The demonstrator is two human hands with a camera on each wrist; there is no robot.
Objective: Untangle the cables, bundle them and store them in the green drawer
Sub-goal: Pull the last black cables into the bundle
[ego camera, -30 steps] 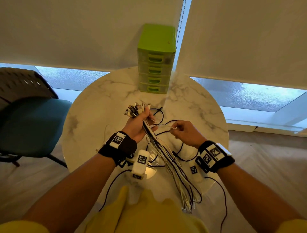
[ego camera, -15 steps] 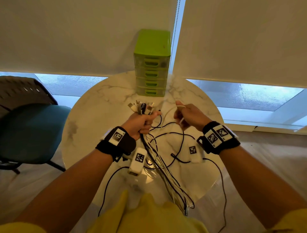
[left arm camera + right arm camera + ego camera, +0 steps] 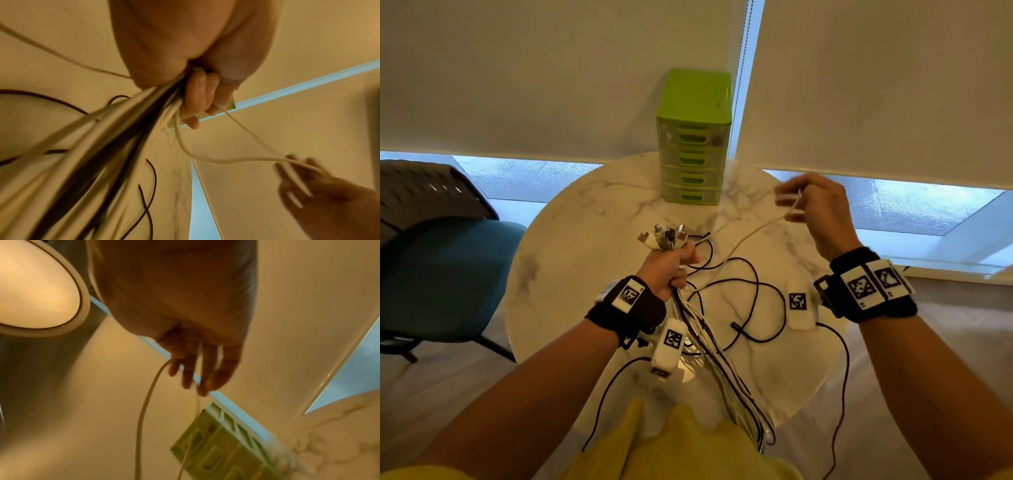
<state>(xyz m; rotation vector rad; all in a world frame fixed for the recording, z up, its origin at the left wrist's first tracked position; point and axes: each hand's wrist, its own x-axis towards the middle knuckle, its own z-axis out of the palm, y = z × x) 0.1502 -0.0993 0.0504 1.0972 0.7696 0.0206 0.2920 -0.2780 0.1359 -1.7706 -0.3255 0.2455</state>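
Observation:
My left hand (image 3: 671, 263) grips a bundle of white and black cables (image 3: 709, 346) above the marble table (image 3: 585, 246), their plugs (image 3: 664, 236) fanned out past my fist. The bundle (image 3: 98, 146) trails down toward my lap. My right hand (image 3: 815, 205), raised to the right of the green drawer unit (image 3: 693, 137), pinches a thin white cable (image 3: 750, 236) and holds it taut from the bundle. In the left wrist view that white cable (image 3: 236, 160) runs to my blurred right hand (image 3: 308, 183). Loose black cables (image 3: 750, 294) loop on the table between my hands.
The drawer unit (image 3: 222, 444) stands at the table's far edge against the window blinds, all drawers shut. A teal chair (image 3: 438, 274) sits left of the table. White tagged camera modules (image 3: 798, 305) hang off my wrists.
My right hand has lifted up and to the right, drawing the white cable out of the bundle. My left hand has stayed in place, still gripping the cables.

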